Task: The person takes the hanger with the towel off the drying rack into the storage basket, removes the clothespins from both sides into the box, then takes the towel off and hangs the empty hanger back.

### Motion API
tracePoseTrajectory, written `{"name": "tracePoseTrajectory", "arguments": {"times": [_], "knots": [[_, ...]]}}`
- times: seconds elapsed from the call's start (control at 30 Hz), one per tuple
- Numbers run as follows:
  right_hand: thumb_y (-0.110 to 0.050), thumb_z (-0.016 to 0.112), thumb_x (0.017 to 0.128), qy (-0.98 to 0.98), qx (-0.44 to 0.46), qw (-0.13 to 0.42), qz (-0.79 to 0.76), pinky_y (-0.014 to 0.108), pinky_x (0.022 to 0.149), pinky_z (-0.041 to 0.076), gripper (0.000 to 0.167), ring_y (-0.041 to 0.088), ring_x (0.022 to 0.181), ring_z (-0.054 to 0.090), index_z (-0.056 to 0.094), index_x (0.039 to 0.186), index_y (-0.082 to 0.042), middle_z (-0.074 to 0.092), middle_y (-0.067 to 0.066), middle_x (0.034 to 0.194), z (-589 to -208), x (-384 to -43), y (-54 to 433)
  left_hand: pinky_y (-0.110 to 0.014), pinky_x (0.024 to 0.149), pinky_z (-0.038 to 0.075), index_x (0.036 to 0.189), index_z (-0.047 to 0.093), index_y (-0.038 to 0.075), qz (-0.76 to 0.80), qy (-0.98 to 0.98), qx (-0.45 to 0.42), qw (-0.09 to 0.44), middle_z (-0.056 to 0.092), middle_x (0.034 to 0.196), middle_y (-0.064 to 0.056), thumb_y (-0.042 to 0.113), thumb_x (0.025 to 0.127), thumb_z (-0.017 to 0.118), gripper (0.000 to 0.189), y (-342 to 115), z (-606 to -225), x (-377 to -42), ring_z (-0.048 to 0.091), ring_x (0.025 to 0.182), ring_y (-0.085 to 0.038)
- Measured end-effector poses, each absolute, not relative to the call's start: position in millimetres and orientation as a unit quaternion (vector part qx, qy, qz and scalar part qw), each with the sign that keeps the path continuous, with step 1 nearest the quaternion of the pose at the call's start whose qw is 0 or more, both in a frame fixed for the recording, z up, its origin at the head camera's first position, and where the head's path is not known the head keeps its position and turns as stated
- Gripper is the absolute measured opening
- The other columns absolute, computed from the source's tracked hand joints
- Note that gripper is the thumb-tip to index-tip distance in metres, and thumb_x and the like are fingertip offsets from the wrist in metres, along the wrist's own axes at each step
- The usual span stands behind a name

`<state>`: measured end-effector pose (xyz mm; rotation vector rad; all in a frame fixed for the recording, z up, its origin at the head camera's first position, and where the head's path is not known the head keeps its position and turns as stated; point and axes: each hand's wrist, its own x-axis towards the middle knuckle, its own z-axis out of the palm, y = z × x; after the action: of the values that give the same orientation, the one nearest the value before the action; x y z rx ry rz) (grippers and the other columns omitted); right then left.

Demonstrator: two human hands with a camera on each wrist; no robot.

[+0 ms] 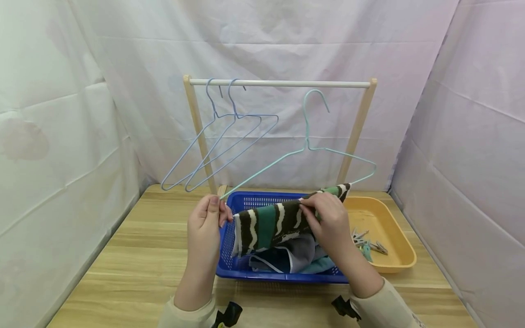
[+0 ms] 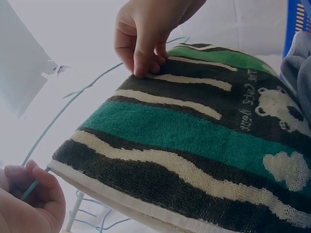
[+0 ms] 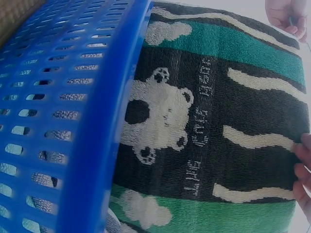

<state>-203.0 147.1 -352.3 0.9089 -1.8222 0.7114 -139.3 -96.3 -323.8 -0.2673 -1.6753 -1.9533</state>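
Observation:
A mint-green wire hanger (image 1: 307, 132) is held up over the basket with its hook pointing upward. My left hand (image 1: 205, 223) grips its left corner between thumb and fingers. Over the hanger's bottom bar lies a striped towel (image 1: 266, 225) in dark brown, green and cream, its lower part hanging down. In the right wrist view the towel shows a bear figure and lettering. My right hand (image 1: 326, 218) pinches the towel's folded top edge near the middle of the bar; the left wrist view shows this right hand (image 2: 150, 34) from the other side.
Below the towel stands a blue basket (image 1: 283, 277) with grey and teal cloths (image 1: 301, 253). A yellow tray (image 1: 393, 228) with several clothespins (image 1: 379, 247) sits to its right. Behind, two blue hangers (image 1: 188, 151) hang at the left of a rack rod (image 1: 287, 83).

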Motion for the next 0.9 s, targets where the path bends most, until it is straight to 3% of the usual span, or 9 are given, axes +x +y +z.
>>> {"name": "tracePoseTrajectory", "arguments": {"times": [0.2,0.43,0.63,0.73,0.9], "knots": [[-0.020,0.058,0.100,-0.718,0.395,0.481,0.311,0.037,0.072,0.039,0.025,0.030,0.078,0.053,0.066,0.088,0.000,0.061,0.013,0.090,-352.8,-206.5,145.7,-0.027,0.060,0.052,0.081,0.042,-0.012,-0.739,-0.614,-0.083,0.266,0.038,0.059,-0.005,0.009,0.107,0.034,0.034,-95.5,-324.0,-138.3,0.051,0.062,-0.017],[-0.021,0.056,0.101,-0.711,0.410,0.460,0.338,0.044,0.081,0.037,0.025,0.032,0.089,0.055,0.063,0.090,0.001,0.062,0.015,0.097,-352.9,-206.7,146.3,-0.026,0.060,0.051,0.081,0.042,-0.008,-0.748,-0.602,-0.068,0.271,0.038,0.058,-0.004,0.015,0.107,0.037,0.035,-95.4,-325.6,-139.4,0.051,0.060,-0.017],[-0.024,0.052,0.103,-0.708,0.405,0.425,0.393,0.039,0.083,0.038,0.028,0.030,0.089,0.053,0.061,0.093,0.000,0.062,0.014,0.098,-355.3,-208.3,150.4,-0.026,0.058,0.050,0.080,0.042,-0.009,-0.755,-0.590,-0.072,0.275,0.038,0.057,-0.003,0.011,0.107,0.035,0.034,-95.5,-327.7,-141.1,0.051,0.059,-0.016],[-0.018,0.054,0.102,-0.704,0.398,0.402,0.430,0.034,0.085,0.039,0.022,0.030,0.091,0.052,0.060,0.096,0.002,0.061,0.016,0.100,-357.0,-208.6,153.0,-0.026,0.059,0.050,0.080,0.042,-0.008,-0.757,-0.590,-0.070,0.272,0.038,0.057,-0.002,0.011,0.107,0.035,0.034,-95.5,-328.0,-141.5,0.052,0.060,-0.015],[0.006,0.058,0.093,-0.715,0.361,0.371,0.470,0.025,0.088,0.041,0.006,0.026,0.097,0.053,0.057,0.100,0.006,0.059,0.019,0.105,-358.8,-205.8,155.2,-0.026,0.057,0.053,0.080,0.043,-0.005,-0.758,-0.592,-0.074,0.262,0.038,0.058,-0.002,0.014,0.107,0.036,0.035,-95.0,-328.9,-141.3,0.052,0.057,-0.014]]}}
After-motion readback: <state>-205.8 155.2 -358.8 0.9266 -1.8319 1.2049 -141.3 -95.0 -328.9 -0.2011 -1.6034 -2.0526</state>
